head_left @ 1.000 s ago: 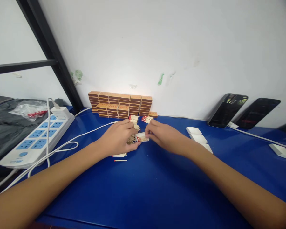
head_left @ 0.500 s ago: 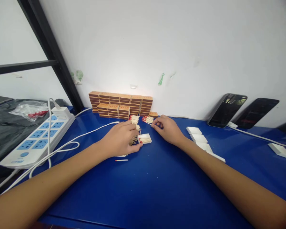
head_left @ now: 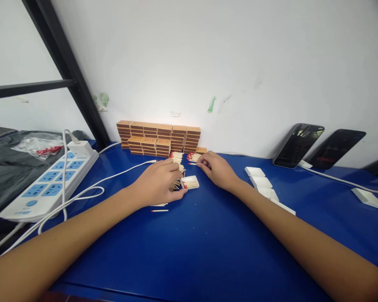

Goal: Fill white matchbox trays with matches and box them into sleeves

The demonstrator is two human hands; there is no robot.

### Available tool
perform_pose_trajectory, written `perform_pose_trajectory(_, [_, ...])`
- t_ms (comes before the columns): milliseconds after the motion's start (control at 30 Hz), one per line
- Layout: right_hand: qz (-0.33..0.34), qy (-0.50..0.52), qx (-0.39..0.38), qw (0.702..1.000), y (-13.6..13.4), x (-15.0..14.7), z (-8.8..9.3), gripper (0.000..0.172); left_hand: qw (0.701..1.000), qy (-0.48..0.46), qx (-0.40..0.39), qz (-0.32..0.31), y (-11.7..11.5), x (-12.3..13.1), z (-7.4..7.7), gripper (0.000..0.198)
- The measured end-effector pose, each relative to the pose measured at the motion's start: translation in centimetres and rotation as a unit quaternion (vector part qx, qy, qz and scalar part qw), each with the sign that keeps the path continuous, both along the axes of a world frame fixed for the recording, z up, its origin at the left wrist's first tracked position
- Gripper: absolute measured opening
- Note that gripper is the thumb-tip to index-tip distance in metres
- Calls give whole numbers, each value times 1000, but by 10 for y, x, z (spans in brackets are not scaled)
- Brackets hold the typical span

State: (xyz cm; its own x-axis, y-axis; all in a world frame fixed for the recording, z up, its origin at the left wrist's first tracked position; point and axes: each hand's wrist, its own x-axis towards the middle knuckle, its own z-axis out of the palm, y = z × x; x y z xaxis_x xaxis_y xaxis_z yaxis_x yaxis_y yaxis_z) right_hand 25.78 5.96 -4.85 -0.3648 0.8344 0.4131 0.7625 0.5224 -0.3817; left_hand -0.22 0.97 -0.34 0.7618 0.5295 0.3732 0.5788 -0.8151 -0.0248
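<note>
A small white matchbox tray [head_left: 190,182] with red-tipped matches in it lies on the blue table [head_left: 189,243]. My left hand [head_left: 157,182] curls beside it, thumb against the tray's left end, over a bundle of matches [head_left: 175,184]. My right hand [head_left: 216,167] rests further back, its fingers bent and pinching at a small heap of loose matches [head_left: 192,157]. A second heap of matches [head_left: 176,156] lies just left of that one. One single match [head_left: 159,210] lies near my left wrist.
Stacked brown matchboxes [head_left: 159,137] line the wall. Several white empty trays [head_left: 261,182] sit to the right. A white and blue power strip [head_left: 47,182] with cables lies left. Two dark phones [head_left: 297,144] lean against the wall at right.
My right hand left the tray and moved back to the loose matches near the stacked boxes. The left hand stayed by the tray.
</note>
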Motion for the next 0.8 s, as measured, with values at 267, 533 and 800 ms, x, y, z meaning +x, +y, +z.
perform_pose_trajectory(267, [-5, -16, -33, 999, -5, 4, 4, 9, 1000, 2, 1, 0, 2, -2, 0, 33])
perform_pose_trajectory(533, [-10, -60, -53, 997, -5, 14, 11, 14, 1000, 8, 2, 5, 1, -1, 3, 31])
perform_pose_trajectory(800, [0, -39, -60, 997, -12, 7, 13, 12, 1000, 6, 2, 5, 2, -2, 0, 33])
